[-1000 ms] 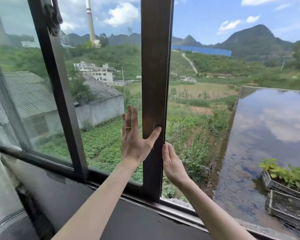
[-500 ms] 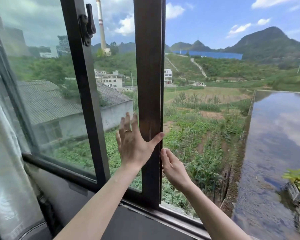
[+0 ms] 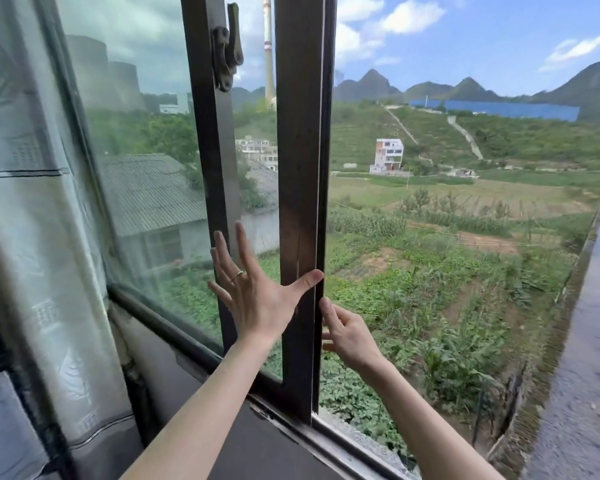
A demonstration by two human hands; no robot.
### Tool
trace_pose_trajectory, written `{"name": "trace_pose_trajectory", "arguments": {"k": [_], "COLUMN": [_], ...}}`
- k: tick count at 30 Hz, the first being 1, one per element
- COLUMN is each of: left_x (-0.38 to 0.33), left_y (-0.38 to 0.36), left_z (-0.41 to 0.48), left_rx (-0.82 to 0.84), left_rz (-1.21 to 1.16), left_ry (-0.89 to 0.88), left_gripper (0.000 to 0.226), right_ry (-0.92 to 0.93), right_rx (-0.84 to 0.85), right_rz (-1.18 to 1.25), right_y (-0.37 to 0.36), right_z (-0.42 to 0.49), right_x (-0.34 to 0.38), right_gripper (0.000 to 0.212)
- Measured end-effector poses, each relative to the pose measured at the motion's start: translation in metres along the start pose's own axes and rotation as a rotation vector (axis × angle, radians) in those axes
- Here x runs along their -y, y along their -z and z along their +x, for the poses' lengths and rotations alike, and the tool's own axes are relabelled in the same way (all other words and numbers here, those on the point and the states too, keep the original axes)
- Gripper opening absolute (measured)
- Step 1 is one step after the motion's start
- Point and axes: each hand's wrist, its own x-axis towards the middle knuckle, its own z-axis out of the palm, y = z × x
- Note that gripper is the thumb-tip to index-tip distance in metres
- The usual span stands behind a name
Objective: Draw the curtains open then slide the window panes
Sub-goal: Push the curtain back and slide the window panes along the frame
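A dark-framed sliding window pane (image 3: 300,168) stands in the middle of the view, its right edge bordering an open gap to the outdoors. My left hand (image 3: 257,299) lies flat with spread fingers on the glass, thumb across the pane's right stile; a ring is on one finger. My right hand (image 3: 347,332) curls its fingers around the outer right edge of that stile. Behind it a second pane's stile (image 3: 215,150) carries a latch (image 3: 226,50). A pale translucent curtain (image 3: 42,254) hangs drawn aside at the far left.
The dark sill and bottom track (image 3: 343,441) run diagonally below the panes. To the right of the pane the window is open onto fields, houses and a wet flat rooftop (image 3: 582,341).
The pane with both hands on it has slid left, closing toward the latch stile. The open gap at the right is wider, and the view has turned left, showing more curtain.
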Motion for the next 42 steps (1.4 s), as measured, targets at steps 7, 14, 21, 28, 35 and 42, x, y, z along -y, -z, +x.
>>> {"name": "trace_pose_trajectory", "arguments": {"k": [7,14,21,28,35,42], "left_x": [0.011,0.025,0.035,0.049,0.061,0.067], "left_y": [0.004,0.007,0.005,-0.001,-0.013,-0.013], "left_z": [0.013,0.021,0.028,0.036,0.043,0.048], "left_rx": [-0.022,-0.014,-0.079,-0.198,-0.315,-0.345], "left_rz": [0.079,0.057,0.08,0.157,0.08,0.073], "left_ry": [0.068,0.058,0.023,-0.046,-0.158,-0.196], "left_gripper": [0.141,0.128,0.107,0.083,0.066,0.067], "right_ry": [0.016,-0.038,-0.036,-0.048,-0.039,-0.053], "right_rx": [0.14,0.262,0.211,0.18,0.163,0.166], "right_rz": [-0.04,-0.093,-0.182,-0.199,-0.211,-0.18], "right_y": [-0.003,-0.014,-0.036,-0.058,-0.077,-0.078], "right_z": [0.016,0.036,0.05,0.064,0.078,0.082], "right_x": [0.014,0.022,0.023,0.027,0.025,0.026], "right_gripper": [0.036,0.046,0.053,0.052,0.063,0.06]}}
